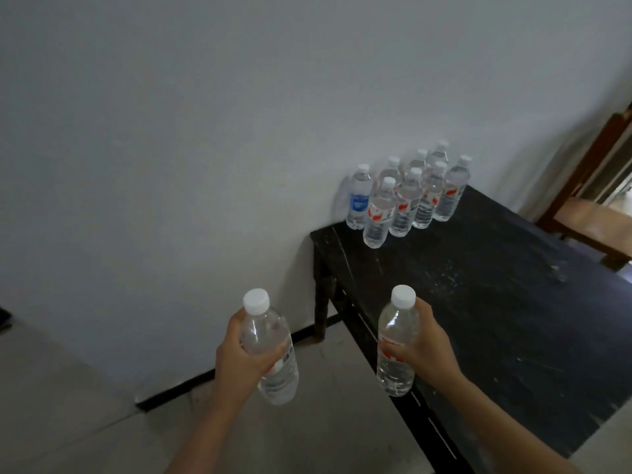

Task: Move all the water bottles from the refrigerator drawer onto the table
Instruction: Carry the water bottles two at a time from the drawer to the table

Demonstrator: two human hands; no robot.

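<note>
My left hand (241, 357) grips a clear water bottle (273, 367) with a white cap, held tilted over the floor left of the table. My right hand (425, 347) grips a second clear bottle (395, 340) with a red label, held upright over the near left edge of the black table (496, 302). Several more water bottles (408, 196) stand upright in a cluster at the table's far left corner by the wall; one at the left (359, 200) has a blue label. The refrigerator drawer is out of view.
A white wall (205, 131) runs behind the table. A wooden chair (591, 213) stands beyond the table's far right side. Pale tiled floor (85, 405) lies to the left, with a dark baseboard along the wall.
</note>
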